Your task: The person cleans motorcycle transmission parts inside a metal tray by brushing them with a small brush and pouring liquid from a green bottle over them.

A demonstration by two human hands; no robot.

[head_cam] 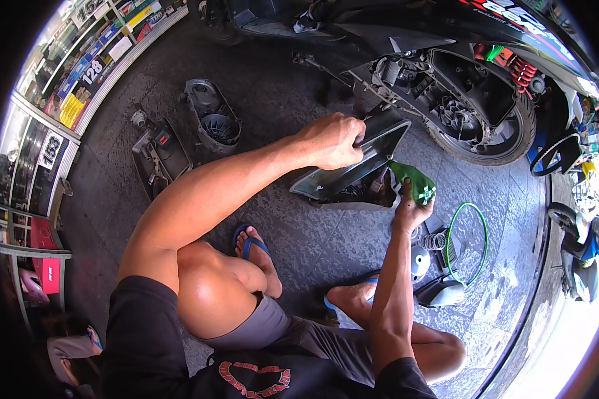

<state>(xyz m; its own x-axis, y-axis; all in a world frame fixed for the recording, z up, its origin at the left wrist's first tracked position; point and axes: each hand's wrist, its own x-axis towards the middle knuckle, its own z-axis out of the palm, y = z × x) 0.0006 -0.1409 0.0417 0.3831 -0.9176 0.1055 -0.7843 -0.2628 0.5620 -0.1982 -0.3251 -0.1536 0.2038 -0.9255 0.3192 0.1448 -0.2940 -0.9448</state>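
Note:
My left hand [334, 142] is closed on the upper side of a dark, glossy, angular panel [352, 164] that slopes over an open container. Its fingertips are hidden behind the knuckles. In my right hand [413, 212] is a green plastic squeeze bottle [415, 180], tilted, its narrow nozzle directed up and left beside the panel's right edge. Below the panel, the open container [354, 205] holds dark parts and what looks like a small brush [378, 184]; much of its inside is covered by the panel.
A scooter [349, 45] stands ahead, its transmission case open beside the rear wheel [526, 119]. A metal transmission cover [212, 112] and a parts tray [140, 149] lie left. Right are a coil spring [433, 242], green ring [485, 244] and black housing [442, 294]. Another person's foot [95, 340] shows lower left.

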